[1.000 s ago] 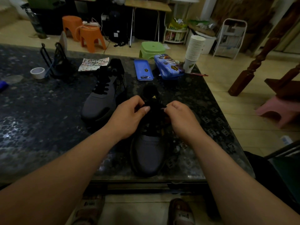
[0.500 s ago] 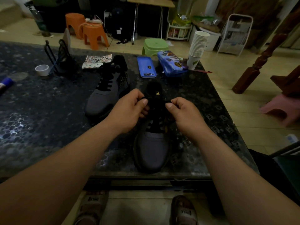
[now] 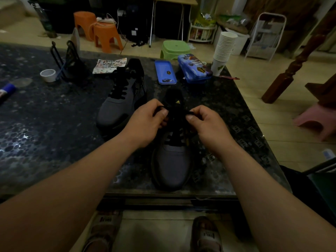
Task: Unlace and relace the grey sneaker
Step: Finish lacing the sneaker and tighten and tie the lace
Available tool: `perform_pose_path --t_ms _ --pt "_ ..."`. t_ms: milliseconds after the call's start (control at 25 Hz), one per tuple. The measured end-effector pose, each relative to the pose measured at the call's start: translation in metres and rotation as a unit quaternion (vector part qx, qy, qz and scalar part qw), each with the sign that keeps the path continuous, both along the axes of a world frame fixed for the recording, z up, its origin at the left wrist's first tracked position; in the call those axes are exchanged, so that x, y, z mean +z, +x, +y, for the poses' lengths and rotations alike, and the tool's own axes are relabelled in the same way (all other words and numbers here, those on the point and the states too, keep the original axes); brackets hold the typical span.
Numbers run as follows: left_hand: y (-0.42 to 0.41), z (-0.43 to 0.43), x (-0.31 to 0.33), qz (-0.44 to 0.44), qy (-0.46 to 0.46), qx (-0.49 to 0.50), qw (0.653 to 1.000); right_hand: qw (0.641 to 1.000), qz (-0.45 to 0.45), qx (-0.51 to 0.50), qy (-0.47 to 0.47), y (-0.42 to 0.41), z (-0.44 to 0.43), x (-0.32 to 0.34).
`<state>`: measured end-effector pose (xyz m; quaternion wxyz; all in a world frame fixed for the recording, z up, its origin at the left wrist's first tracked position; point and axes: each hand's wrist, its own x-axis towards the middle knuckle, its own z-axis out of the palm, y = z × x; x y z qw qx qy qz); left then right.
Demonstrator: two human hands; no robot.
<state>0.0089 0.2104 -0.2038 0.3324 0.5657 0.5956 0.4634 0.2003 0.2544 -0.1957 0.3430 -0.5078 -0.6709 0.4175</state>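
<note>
Grey sneaker (image 3: 171,160) sits lower centre on the table (image 3: 54,124); left hand (image 3: 145,124) and right hand (image 3: 209,126) each pinch a black lace (image 3: 177,113) end, which should be drawn evenly outward.

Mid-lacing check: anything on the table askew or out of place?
Nothing at the grey sneaker; left hand and right hand each pinch the black lace. Only the tall paper-cup stack leans at the far right corner of the table, and a thin red item beside it pokes past the edge.
</note>
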Motion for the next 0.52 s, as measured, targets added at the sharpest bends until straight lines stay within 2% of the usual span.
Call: perform_pose_path --t_ms 120,280,440,520 --pt "-0.0006 0.0004 0.0028 -0.059 -0.021 0.023 0.998 0.999 0.022 -0.019 -0.036 0.0011 0.0007 0.0004" --pt "-0.0025 0.0034 0.0021 -0.085 -0.035 0.034 0.995 0.998 0.03 -0.025 -0.055 -0.0004 -0.001 0.0026" --pt "-0.0007 0.0011 -0.0026 -0.05 -0.004 -0.015 0.999 0.999 0.042 0.0 -0.035 0.001 -0.0018 0.0027" --pt "-0.0007 0.0014 -0.004 -0.023 0.01 -0.009 1.0 0.999 0.028 -0.001 -0.017 0.002 -0.0019 0.0016"
